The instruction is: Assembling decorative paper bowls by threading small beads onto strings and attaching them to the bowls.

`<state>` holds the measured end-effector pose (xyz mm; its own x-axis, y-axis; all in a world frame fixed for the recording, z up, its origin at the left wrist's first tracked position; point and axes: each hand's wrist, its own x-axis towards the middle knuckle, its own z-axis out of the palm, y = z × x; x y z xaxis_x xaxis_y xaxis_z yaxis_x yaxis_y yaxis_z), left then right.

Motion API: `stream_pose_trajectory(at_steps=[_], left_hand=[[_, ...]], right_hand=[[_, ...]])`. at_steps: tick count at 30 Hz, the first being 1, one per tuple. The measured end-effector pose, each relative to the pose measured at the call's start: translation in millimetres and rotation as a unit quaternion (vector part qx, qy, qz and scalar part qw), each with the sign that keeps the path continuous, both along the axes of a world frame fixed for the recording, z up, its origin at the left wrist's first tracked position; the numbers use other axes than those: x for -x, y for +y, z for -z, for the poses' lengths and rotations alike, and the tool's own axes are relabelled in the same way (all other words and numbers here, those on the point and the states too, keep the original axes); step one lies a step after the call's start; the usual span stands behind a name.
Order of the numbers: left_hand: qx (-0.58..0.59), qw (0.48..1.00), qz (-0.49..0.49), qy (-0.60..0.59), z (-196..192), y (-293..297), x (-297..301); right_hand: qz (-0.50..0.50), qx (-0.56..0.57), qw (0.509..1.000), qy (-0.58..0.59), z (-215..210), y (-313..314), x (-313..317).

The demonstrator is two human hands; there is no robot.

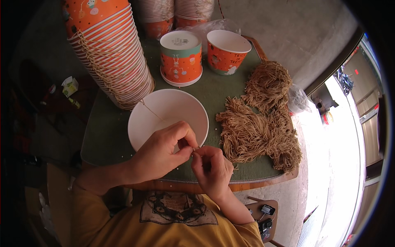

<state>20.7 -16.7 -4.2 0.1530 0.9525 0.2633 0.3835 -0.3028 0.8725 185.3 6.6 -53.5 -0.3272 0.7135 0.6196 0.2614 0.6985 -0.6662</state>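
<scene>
A white-lined paper bucket (168,105) stands on the table in front of me with its mouth facing up. A thin tan cord (151,108) is fastened at its far left rim and runs down across the opening toward my left hand (164,152). At the bucket's near right rim, my left hand is closed in a pinch on the cord. My right hand (214,166) meets it there, thumb and fingertips pinched together on the cord's end. The fingers partly hide the spot where the cord meets the rim.
Left of the bucket leans a tall stack of orange paper buckets (111,53) with cord handles. Behind stand an upturned bucket (181,61) and an upright one (228,51). Bundles of tan cord (259,127) lie on the right of the green-topped table (111,144).
</scene>
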Motion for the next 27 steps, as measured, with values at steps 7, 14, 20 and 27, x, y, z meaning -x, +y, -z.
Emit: stream_pose_trajectory(at_steps=[7, 14, 20, 27], left_hand=[[0.032, 0.999, 0.020, -0.019, -4, 2, 0], [0.039, 0.999, 0.006, -0.037, -6, 1, -2], [0.093, 0.994, 0.014, -0.056, -8, 2, 1], [0.115, 0.988, 0.007, -0.099, -4, 4, 1]], right_hand=[[-0.008, 0.037, 0.999, 0.035, 0, 2, -1], [-0.063, 0.254, 0.956, 0.132, -2, 5, -3], [-0.078, 0.279, 0.939, 0.188, 7, 5, -2], [-0.081, 0.175, 0.968, 0.160, 12, 6, -2]])
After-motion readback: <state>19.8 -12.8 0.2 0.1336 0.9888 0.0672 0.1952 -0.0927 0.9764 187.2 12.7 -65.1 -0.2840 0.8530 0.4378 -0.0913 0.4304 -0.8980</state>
